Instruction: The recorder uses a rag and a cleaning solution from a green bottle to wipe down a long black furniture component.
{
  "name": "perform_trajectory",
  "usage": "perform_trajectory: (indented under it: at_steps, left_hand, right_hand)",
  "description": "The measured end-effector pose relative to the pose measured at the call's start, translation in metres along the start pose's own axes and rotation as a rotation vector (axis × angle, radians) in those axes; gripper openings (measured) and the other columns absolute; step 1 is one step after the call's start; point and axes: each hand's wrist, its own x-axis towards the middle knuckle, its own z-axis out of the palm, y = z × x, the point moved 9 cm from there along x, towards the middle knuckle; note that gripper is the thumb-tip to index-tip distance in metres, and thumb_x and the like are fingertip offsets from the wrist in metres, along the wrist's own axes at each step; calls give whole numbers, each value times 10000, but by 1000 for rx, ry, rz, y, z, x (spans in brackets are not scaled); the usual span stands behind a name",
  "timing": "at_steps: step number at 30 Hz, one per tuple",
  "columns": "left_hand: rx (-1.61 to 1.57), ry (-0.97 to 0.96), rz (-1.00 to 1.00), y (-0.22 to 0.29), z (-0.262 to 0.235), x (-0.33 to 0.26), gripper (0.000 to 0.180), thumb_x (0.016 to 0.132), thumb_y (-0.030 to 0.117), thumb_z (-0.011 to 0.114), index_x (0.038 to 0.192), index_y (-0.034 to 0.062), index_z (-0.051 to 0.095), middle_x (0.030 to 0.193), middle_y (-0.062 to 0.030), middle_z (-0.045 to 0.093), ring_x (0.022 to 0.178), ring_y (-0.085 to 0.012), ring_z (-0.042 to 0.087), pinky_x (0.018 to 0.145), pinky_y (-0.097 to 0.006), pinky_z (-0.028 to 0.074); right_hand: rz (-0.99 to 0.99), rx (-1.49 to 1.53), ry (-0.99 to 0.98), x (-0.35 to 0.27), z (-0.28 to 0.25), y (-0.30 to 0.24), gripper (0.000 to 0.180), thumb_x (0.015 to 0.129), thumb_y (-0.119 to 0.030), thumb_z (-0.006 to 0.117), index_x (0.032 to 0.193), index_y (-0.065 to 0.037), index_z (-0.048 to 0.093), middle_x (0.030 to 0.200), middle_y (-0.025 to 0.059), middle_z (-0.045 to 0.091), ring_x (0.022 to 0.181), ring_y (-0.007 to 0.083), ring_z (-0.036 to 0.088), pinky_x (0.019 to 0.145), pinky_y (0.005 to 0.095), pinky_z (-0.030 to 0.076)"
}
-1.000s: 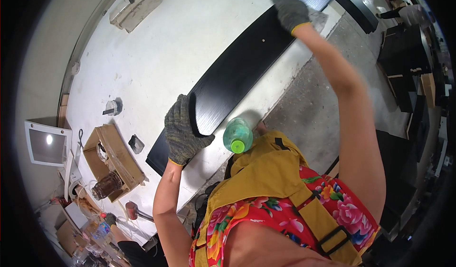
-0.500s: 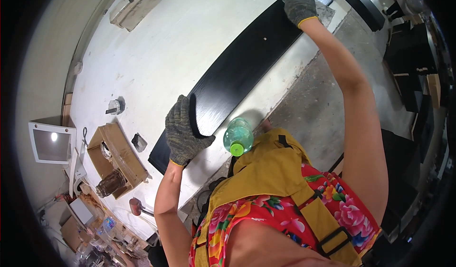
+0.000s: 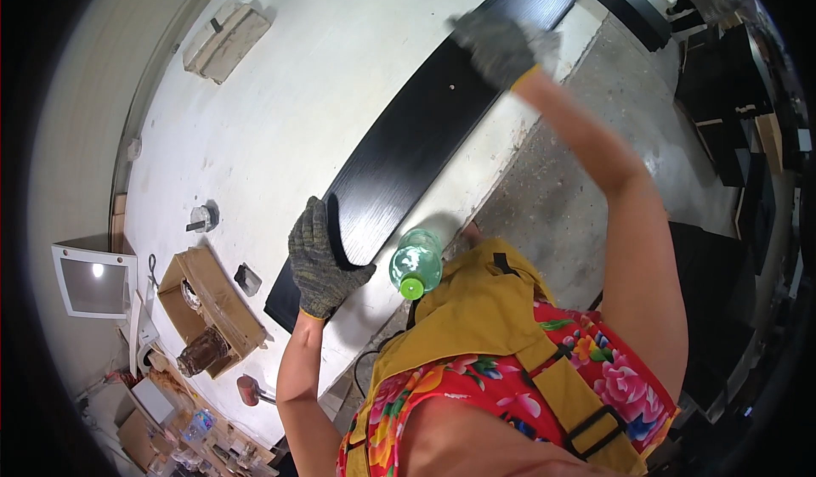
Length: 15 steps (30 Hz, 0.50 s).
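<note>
A long black board (image 3: 408, 154) with a wood-grain sheen lies diagonally along the near edge of the white worktable. On its lower left end rests my left hand (image 3: 321, 260), in a grey knit glove, fingers stretched out and thumb spread apart across the board's width. Farther up the board, my gloved right hand (image 3: 497, 50) is smeared by motion, so its fingers are unclear. A pale grey, thin-looking thing (image 3: 546, 48) shows beside that hand; its kind is too blurred to tell. A small light spot (image 3: 451, 87) marks the board between my hands.
A green-capped bottle (image 3: 416, 265) stands at the table's edge by my body. Left lie a cardboard box (image 3: 229, 299), a mallet (image 3: 248, 390) and a tape-wrapped block (image 3: 228, 39). Another black board (image 3: 633, 10) juts out at the far end. Dark panels (image 3: 727, 95) stand at right.
My right hand has swept left and toward me along the board, with the pale grey thing beside it. My left hand stays on the board's end. The whole view has shifted slightly.
</note>
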Motion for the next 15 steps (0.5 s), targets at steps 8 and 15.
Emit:
perform_trajectory:
  at_steps: [8,15]
  left_hand:
    - [-13,4,13,-2,3,1,1279,466,402,905,1537,52,301,1546,-214,353,1394,-369,381,1166,-484,283]
    - [12,2,3,0,5,2,1245,476,393,902,1525,53,324,1541,-218,356,1374,-381,395,1160,-489,292]
  right_hand:
    - [252,-180,70,30,17,83,285,931,-145,457,1077,-119,701,1004,122,699,958,329,659,845,427,533]
    - [-411,132,-241,-41,-50,-230,300,939,-154,499,1192,-48,619,1191,136,657,1045,276,639,928,445,520]
